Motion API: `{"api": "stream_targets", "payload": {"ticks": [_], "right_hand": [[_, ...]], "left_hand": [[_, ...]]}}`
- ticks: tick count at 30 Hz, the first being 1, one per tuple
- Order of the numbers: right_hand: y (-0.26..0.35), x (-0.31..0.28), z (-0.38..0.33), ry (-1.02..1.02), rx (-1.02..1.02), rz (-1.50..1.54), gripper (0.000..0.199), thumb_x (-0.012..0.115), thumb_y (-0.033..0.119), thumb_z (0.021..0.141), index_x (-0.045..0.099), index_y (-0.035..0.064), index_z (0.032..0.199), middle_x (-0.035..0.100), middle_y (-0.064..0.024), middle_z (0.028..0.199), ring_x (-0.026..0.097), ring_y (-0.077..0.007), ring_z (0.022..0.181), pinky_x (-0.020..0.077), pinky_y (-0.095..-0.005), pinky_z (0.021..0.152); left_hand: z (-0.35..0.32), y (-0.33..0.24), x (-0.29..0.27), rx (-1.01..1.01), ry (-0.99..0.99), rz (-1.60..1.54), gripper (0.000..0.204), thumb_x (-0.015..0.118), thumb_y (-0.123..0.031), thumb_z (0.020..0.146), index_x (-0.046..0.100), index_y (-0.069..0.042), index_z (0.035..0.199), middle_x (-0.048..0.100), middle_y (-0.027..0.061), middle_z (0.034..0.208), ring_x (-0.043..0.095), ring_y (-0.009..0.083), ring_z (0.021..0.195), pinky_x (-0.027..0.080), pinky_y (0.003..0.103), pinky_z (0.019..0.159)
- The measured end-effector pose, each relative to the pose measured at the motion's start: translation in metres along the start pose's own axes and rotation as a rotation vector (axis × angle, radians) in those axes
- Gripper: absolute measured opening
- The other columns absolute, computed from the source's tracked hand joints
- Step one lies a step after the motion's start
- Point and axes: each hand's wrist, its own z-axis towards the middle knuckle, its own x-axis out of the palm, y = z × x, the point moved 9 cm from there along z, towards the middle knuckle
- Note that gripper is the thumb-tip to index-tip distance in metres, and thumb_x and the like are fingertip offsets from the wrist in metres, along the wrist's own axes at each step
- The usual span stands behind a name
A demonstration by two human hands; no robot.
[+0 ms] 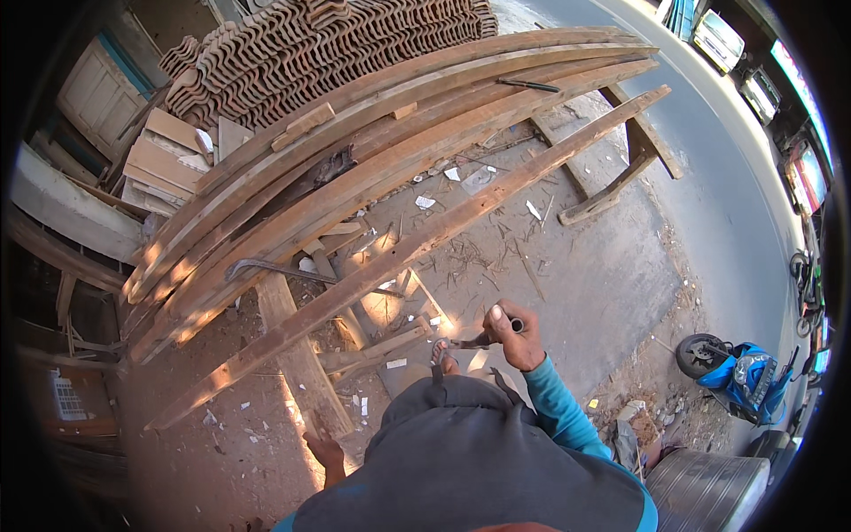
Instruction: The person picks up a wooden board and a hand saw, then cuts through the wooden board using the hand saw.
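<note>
My right hand [519, 335] is closed around a tool that looks like a hammer [472, 343]. Its dark metal part sticks out to the left, and a round hollow end shows by my thumb. Low on the left, my left hand [326, 452] holds nothing, its fingers apart beside the near end of a wide wooden plank [306, 368]. A long narrow wooden beam [425, 238] runs diagonally in front of me, resting across supports. A curved metal pry bar [284, 269] lies near the beams on the left.
Several long beams [381, 168] lie side by side beyond the single one, with a dark tool [528, 85] on top. Stacked roof tiles [346, 62] stand behind. A wooden trestle [640, 142] holds the far end. A blue motorbike [745, 374] and a metal drum [709, 490] are at right.
</note>
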Motion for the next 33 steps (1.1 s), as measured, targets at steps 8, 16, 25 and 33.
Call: {"api": "stream_targets", "payload": {"ticks": [8, 16, 25, 33], "right_hand": [[0.019, -0.024, 0.096, 0.006, -0.153, 0.216, 0.055, 0.043, 0.048, 0.109, 0.058, 0.0012, 0.084, 0.031, 0.002, 0.052, 0.037, -0.0131, 0.047, 0.043, -0.0343, 0.058], [0.051, -0.1, 0.233, -0.236, -0.154, 0.603, 0.057, 0.042, 0.058, 0.106, 0.054, 0.0074, 0.082, 0.029, 0.0028, 0.057, 0.039, -0.0144, 0.056, 0.0449, -0.0361, 0.068], [0.013, -0.237, 0.391, -0.615, -0.165, 1.023, 0.053, 0.061, 0.057, 0.099, 0.052, 0.007, 0.083, 0.042, -0.0014, 0.062, 0.05, -0.0201, 0.063, 0.0492, -0.0389, 0.073], [-0.057, -0.303, 0.514, -0.697, -0.115, 1.197, 0.06, 0.046, 0.061, 0.103, 0.05, 0.001, 0.097, 0.06, -0.0173, 0.092, 0.061, -0.0314, 0.088, 0.0528, -0.0468, 0.088]], "left_hand": [[0.013, -0.096, -0.041, 0.243, -0.145, 0.131, 0.039, 0.065, -0.017, 0.094, 0.05, 0.001, 0.125, 0.053, 0.0279, 0.119, 0.05, 0.048, 0.118, 0.044, 0.054, 0.094], [0.054, -0.355, 0.03, 0.325, 0.013, -0.353, 0.037, 0.069, -0.023, 0.094, 0.056, 0.003, 0.117, 0.06, 0.0251, 0.105, 0.06, 0.0411, 0.098, 0.046, 0.048, 0.088], [0.126, -0.681, 0.146, 0.57, 0.056, -0.513, 0.047, 0.065, -0.034, 0.096, 0.058, 0.004, 0.122, 0.065, 0.0277, 0.109, 0.064, 0.043, 0.102, 0.048, 0.049, 0.091], [0.205, -0.776, 0.233, 0.487, -0.024, -0.344, 0.052, 0.056, -0.04, 0.096, 0.053, -0.001, 0.13, 0.062, 0.0302, 0.121, 0.058, 0.0478, 0.115, 0.045, 0.055, 0.099]]}}
